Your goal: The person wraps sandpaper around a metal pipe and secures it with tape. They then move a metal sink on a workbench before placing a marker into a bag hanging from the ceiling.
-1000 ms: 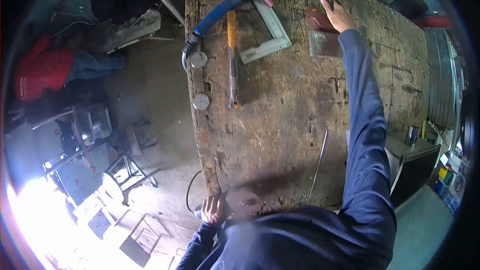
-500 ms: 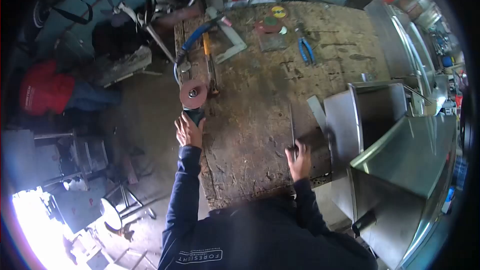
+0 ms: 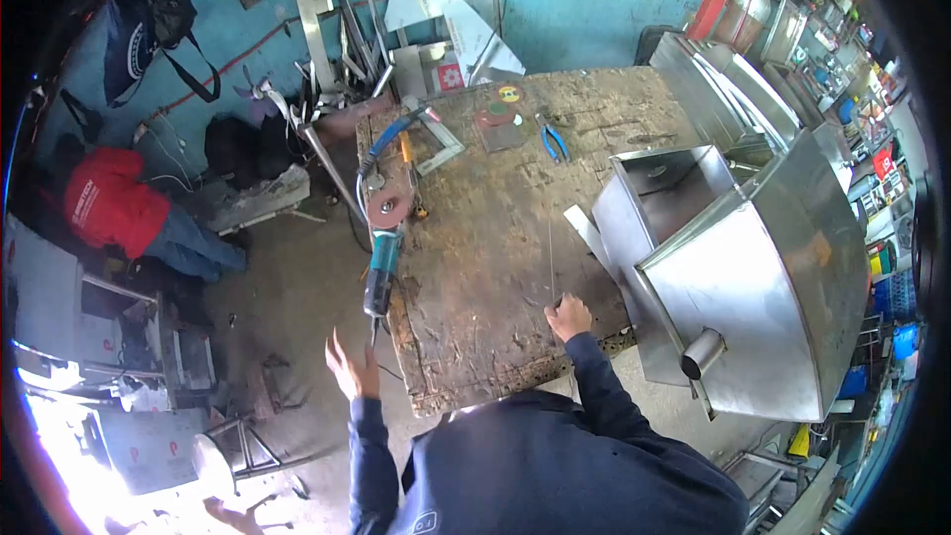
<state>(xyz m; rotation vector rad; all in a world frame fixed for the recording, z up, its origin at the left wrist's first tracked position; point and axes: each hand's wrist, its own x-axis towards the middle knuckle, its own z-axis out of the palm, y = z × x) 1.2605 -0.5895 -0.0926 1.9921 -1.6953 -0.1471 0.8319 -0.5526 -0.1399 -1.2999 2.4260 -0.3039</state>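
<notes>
An angle grinder [image 3: 380, 267] with a teal and black body and a reddish disc [image 3: 387, 206] lies along the left edge of the wooden workbench [image 3: 475, 307]. Just below its cord end is my left hand [image 3: 352, 369], fingers apart and holding nothing, apart from the grinder's body. My right hand [image 3: 570, 318] rests low on the bench's right side, its fingers closed round the lower end of a thin metal rod [image 3: 552, 253]. The rod points away from me across the wood. Close to its right lies a flat metal strip [image 3: 588, 235].
Large sheet-metal hoods [image 3: 753, 277] crowd the right side. Blue-handled pliers [image 3: 554, 143], discs [image 3: 497, 115], a metal frame [image 3: 442, 151] and a blue-handled tool [image 3: 391, 132] lie at the back. A person in red [image 3: 114, 200] bends down at left.
My left hand has let go of the grinder and moved back toward me. My right hand keeps hold of the rod. The camera view has tilted up, showing more of the wall.
</notes>
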